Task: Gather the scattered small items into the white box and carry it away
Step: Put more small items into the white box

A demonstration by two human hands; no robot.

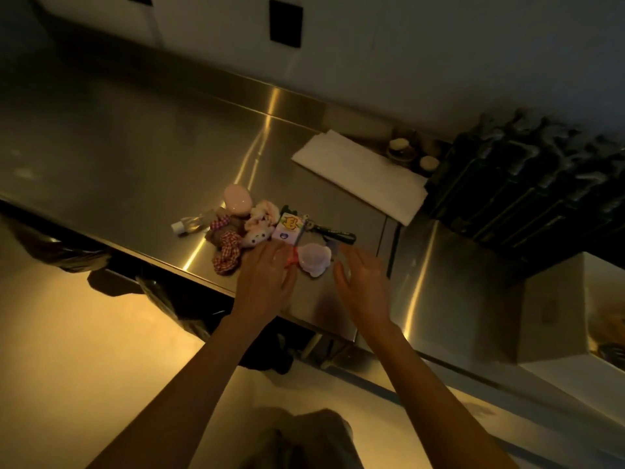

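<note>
Both hands over the near edge of the steel counter (118, 137), reaching into the pile.

Left hand (265, 282): palm down, fingers straight and close together, tips touching the pink-orange bit (293, 257) beside the translucent pink case (314, 260). Not gripping anything that shows.

Right hand (363, 286): fingers loosely spread, slightly blurred, hovering just right of the case; cannot tell if it touches the counter.

Pile sits near the near edge, tightly clustered: red checked scrunchie (227, 253), small white plush (254, 238), little printed carton (287, 226), dark green pen-like item (340, 235), cream scrunchie (263, 211), clear small bottle (191, 223) on the left end, pink egg-shaped case (237, 197) farthest back.

White box: likely the flat white piece (358, 179) further back toward the right end of the counter, well apart from the pile; looks folded flat, not sure. A cardboard box (554, 306) stands at far right.

Step in hand, by my read: corralling items. Best to cup both hands from either side and sweep inward, away from the near edge, so nothing rolls off. The bottle and egg case look likely to roll, so take those first or trap them. Bring the box close before lifting handfuls.
</note>
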